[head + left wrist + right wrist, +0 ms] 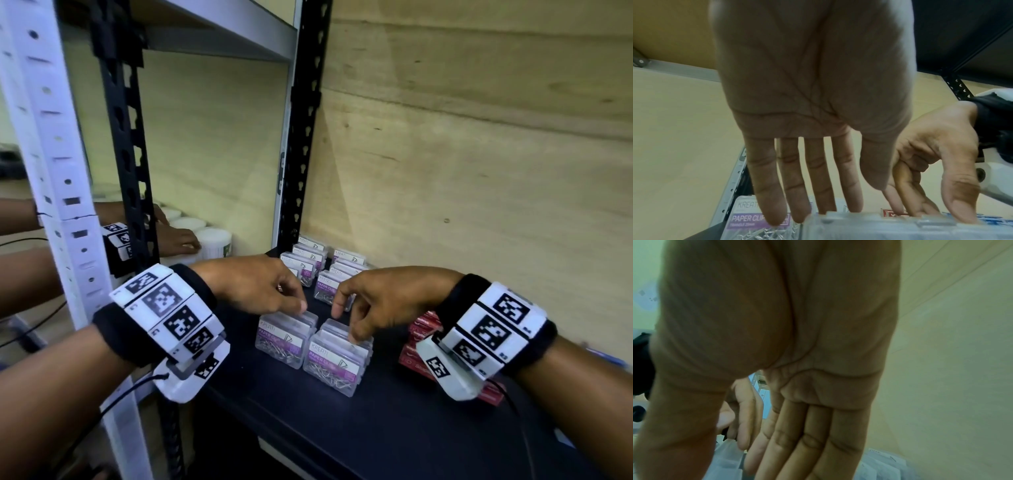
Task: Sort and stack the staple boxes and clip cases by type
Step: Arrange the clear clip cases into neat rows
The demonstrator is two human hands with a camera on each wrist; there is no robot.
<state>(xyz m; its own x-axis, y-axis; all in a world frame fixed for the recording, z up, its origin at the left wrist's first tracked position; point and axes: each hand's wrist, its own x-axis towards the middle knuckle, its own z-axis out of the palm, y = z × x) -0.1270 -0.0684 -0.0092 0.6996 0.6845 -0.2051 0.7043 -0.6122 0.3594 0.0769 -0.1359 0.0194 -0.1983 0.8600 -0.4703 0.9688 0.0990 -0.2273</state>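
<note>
Clear paper clip cases with purple labels stand in two near rows on the black shelf (pixel 342 431). My left hand (pixel 298 305) reaches down with straight fingers, whose tips touch the far top of the left row (pixel 281 342); the thumb hangs free in the left wrist view. My right hand (pixel 346 323) pinches cases of the right row (pixel 337 363), thumb on the near side, fingers behind. Red staple boxes (pixel 419 330) lie to the right, partly hidden by my right wrist. More clip cases (pixel 310 260) stand in rows at the back.
A plywood wall (pixel 479 171) closes the back and right. Black uprights (pixel 301 137) and a white upright (pixel 51 171) stand to the left. On the neighbouring shelf, another person's hand (pixel 178 240) rests by white tubs (pixel 214 240). The shelf's front is bare.
</note>
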